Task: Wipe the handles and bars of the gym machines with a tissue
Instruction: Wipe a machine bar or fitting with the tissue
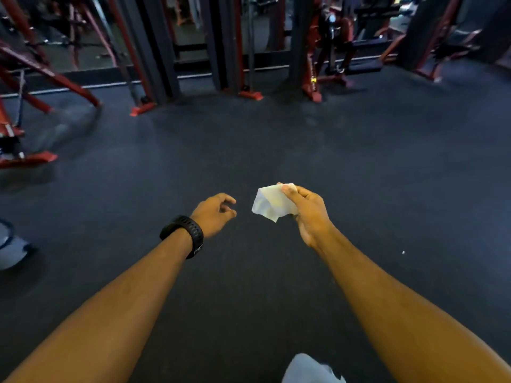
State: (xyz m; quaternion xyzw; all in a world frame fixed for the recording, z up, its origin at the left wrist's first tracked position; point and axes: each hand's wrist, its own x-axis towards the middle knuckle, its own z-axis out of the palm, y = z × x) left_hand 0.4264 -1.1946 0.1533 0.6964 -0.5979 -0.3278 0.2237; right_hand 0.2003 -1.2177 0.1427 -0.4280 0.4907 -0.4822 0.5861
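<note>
My right hand (pixel 307 214) pinches a crumpled white tissue (pixel 272 203) between thumb and fingers, held out over the dark floor. My left hand (pixel 217 214), with a black watch on the wrist, hangs just left of the tissue with loosely curled fingers, holding nothing and not touching it. The gym machines with red frames and black uprights (pixel 243 51) stand across the far side, well beyond both hands. No handle or bar is within my hands.
Dark rubber floor (pixel 276 139) stretches between me and the machines. A red angled machine frame (pixel 41 73) stands at the far left, with its foot (pixel 30 158) near the left edge. More red machines (pixel 326 64) are at the back right. A pale object (pixel 309 369) sits at the bottom edge.
</note>
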